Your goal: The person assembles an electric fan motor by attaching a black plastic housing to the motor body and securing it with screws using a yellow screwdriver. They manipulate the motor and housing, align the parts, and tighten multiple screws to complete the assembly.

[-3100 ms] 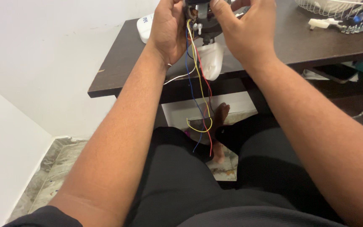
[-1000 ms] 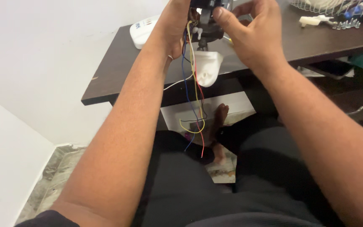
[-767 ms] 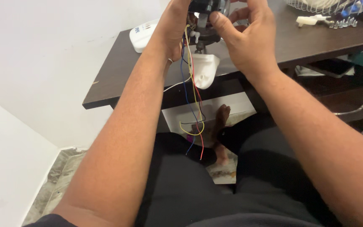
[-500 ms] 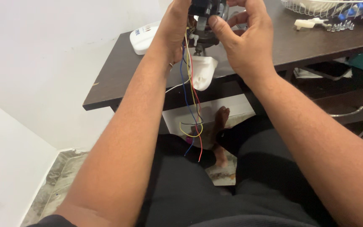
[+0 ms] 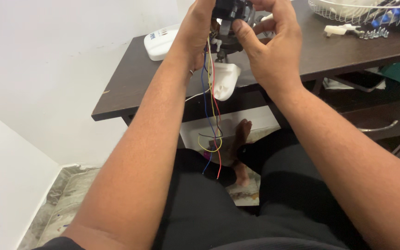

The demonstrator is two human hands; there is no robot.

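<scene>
Both my hands grip a small black motor unit [image 5: 228,28] held above the near edge of a dark brown table [image 5: 130,78]. My left hand [image 5: 197,32] clasps its left side and my right hand [image 5: 269,44] wraps its right side with the thumb on the front. Thin yellow, blue, red and black wires [image 5: 211,125] dangle from the unit down over my lap. A white plastic part [image 5: 224,81] hangs just below the unit at the table edge. The top of the unit is cut off by the frame.
A white plastic box [image 5: 159,41] lies at the table's back left. At the right rear stand a white wire basket [image 5: 362,7], a small white plastic piece [image 5: 341,30] and several screws [image 5: 375,32]. A drawer handle [image 5: 380,127] shows under the table; a bare foot [image 5: 241,148] rests below.
My hands keep the same hold on the motor unit; my right thumb has shifted on its front. The dangling wires have swung slightly and the view has drifted a little.
</scene>
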